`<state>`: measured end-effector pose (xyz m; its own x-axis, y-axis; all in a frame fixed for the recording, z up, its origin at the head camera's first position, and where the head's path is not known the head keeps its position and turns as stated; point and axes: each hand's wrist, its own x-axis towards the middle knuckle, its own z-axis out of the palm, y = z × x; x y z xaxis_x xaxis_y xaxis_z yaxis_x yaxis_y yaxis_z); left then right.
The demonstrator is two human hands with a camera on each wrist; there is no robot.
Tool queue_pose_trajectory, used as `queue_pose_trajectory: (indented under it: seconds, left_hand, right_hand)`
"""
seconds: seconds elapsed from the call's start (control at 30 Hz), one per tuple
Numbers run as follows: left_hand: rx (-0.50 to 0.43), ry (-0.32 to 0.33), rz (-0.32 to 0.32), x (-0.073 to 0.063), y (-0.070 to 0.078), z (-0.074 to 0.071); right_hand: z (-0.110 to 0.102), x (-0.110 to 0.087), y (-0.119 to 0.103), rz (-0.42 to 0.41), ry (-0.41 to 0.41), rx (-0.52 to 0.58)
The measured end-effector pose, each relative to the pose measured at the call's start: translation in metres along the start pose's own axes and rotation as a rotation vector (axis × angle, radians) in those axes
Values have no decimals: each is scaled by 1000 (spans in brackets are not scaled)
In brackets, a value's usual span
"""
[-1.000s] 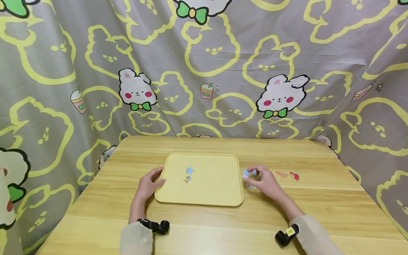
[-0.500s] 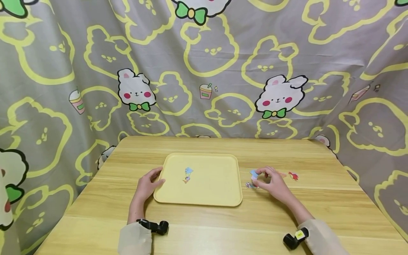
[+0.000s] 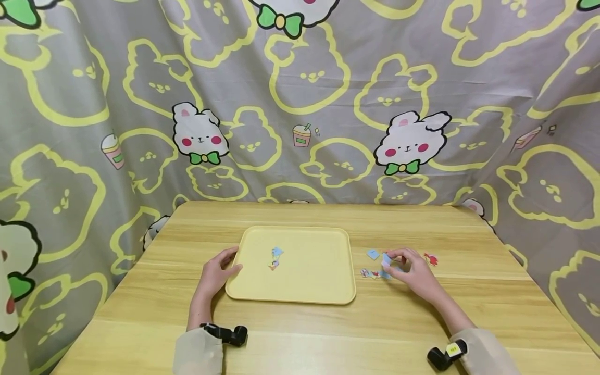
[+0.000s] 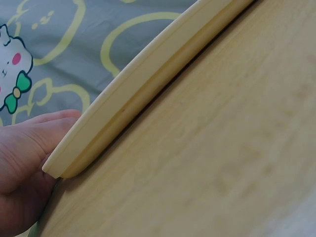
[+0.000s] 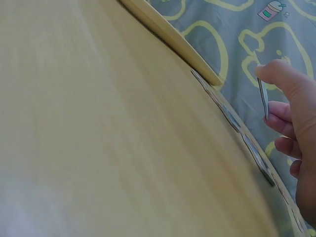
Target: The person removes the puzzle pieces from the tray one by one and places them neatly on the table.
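A pale yellow tray [image 3: 309, 271] lies on the wooden table. My left hand [image 3: 219, 272] holds its left edge, thumb by the rim; the left wrist view shows the fingers [image 4: 54, 126] at the tray's corner. My right hand [image 3: 414, 271], right of the tray, pinches a thin blue and white puzzle piece [image 3: 386, 260] between thumb and fingers. The right wrist view shows this piece [image 5: 263, 98] edge-on, raised above the table. Just left of the right hand lie a blue piece [image 3: 372, 254] and a row of colourful pieces [image 3: 370, 273]. Two small pieces [image 3: 277, 252] are on the tray.
A red piece [image 3: 430, 259] lies beyond the right hand. The wooden table [image 3: 290, 333] reaches back to a grey curtain [image 3: 328, 120] printed with yellow outlines and white rabbits. Both wrists wear black cameras [image 3: 225, 334].
My right hand has moved rightward, away from the tray, with the blue and white puzzle piece. A blue piece and the row of pieces now show beside it. The left hand stays put.
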<state>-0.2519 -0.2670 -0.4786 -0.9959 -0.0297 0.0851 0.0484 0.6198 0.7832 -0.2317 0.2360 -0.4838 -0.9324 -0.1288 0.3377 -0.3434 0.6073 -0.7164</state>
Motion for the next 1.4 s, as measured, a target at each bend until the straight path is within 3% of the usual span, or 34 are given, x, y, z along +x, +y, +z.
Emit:
queue_pose_trajectory:
  seconds: [0.13, 0.53, 1.23, 1.4]
  left_hand:
    - [-3, -7, -4, -1, 0, -2]
    - [0, 3, 2, 1, -1, -1]
    - [-10, -3, 4, 2, -2, 1]
    - [-3, 0, 3, 1, -2, 1]
  right_hand:
    - [-4, -1, 2, -17, 19, 1]
    - [-23, -12, 17, 38, 26, -89]
    - [-56, -28, 31, 115, 10, -145]
    - [-59, -30, 36, 98, 22, -146]
